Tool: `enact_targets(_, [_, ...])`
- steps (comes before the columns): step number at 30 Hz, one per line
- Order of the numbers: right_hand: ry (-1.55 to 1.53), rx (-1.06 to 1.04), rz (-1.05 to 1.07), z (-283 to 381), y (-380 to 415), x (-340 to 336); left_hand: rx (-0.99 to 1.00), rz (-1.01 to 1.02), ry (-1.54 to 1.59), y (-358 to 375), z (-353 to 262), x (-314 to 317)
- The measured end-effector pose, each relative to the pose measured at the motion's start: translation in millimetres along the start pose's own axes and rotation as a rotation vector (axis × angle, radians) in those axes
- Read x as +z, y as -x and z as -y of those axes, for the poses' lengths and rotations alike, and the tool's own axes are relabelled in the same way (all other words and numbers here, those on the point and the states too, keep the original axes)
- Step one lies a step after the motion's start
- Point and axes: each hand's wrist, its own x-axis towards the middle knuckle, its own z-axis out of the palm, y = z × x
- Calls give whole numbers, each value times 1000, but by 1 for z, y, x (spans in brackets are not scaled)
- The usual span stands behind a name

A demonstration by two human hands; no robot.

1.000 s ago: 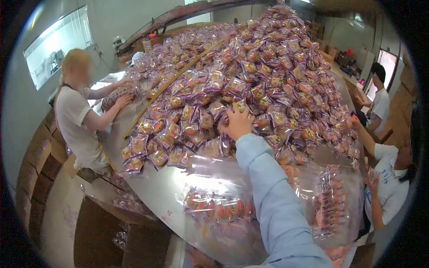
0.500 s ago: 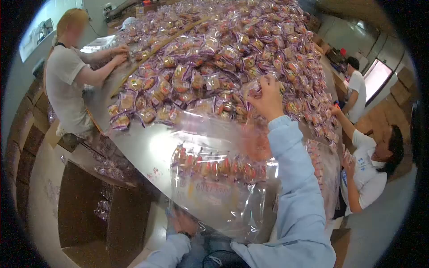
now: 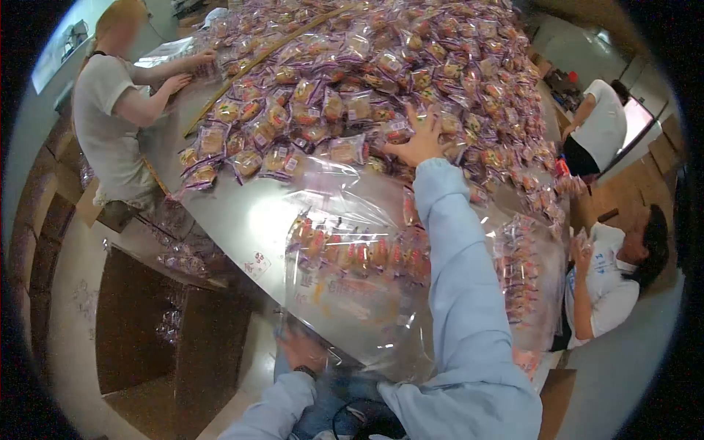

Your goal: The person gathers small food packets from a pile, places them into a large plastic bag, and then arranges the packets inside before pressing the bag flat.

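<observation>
My right hand [image 3: 425,139] reaches over the pile of wrapped snack packets [image 3: 352,106], fingers spread. Its thumb and forefinger are around one packet [image 3: 397,132] at the pile's near side, without visibly closing on it. Below my forearm lies a large clear plastic bag [image 3: 389,323] with red print. A row of packets [image 3: 359,253] stands on edge inside it. My left hand [image 3: 302,350] is low at the table's near edge, beside the bag's lower left corner. Its fingers are blurred and partly hidden, so its grip does not show.
Another clear bag of packets [image 3: 518,275] lies to the right. A long yellowish strip [image 3: 271,62] crosses the pile. An open cardboard box [image 3: 139,330] stands lower left. Co-workers are at the left [image 3: 117,125], right [image 3: 605,271] and far right [image 3: 601,121].
My right hand has moved slightly left, its fingers going from pinching a packet to spread over the pile. The far-right co-worker has turned and shifted; the left co-worker's hands have moved.
</observation>
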Motion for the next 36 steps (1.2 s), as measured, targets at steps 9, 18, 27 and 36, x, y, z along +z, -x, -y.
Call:
enact_targets(9, [117, -51, 165, 9, -51, 51, 71, -119, 250, -20, 20, 63])
enact_targets(18, [294, -235, 170, 31, -16, 49, 107, -219, 382, -19, 10, 45])
enact_targets(27, [79, -396, 1, 8, -10, 15, 41, -110, -34, -12, 7, 32])
enact_targets(36, [-348, -539, -339, -41, 47, -107, 66, -181, -66, -17, 5, 49])
